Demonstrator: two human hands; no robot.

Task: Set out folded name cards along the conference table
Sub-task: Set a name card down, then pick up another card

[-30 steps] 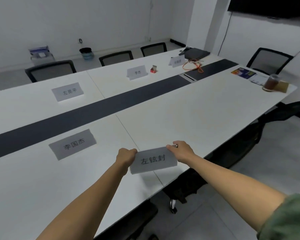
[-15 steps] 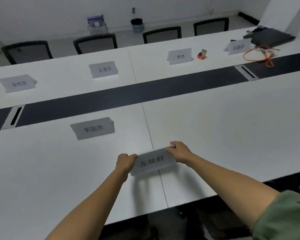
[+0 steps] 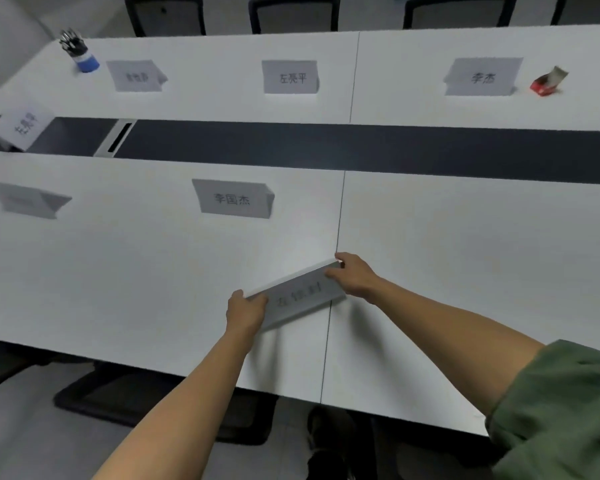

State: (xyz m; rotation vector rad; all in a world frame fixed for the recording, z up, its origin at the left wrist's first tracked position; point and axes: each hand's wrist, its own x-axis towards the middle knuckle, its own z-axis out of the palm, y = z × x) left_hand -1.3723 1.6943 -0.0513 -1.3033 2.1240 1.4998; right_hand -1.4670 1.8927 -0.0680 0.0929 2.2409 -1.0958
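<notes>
I hold a folded grey-white name card by its two ends, low over the near half of the white conference table. My left hand pinches its left end and my right hand its right end. The card tilts, right end farther from me, and straddles the seam between two table panels. Other folded cards stand along the table: one just beyond, one at near left, three on the far side, and one at the left end.
A dark strip with a cable slot runs down the table's middle. A blue pen holder stands far left and a red-white small pack far right. Black chairs line the far side; another chair sits under the near edge.
The view has swung left and down, bringing more cards at the left into sight. The held card has tilted flatter and lower toward the table, both hands still on its ends.
</notes>
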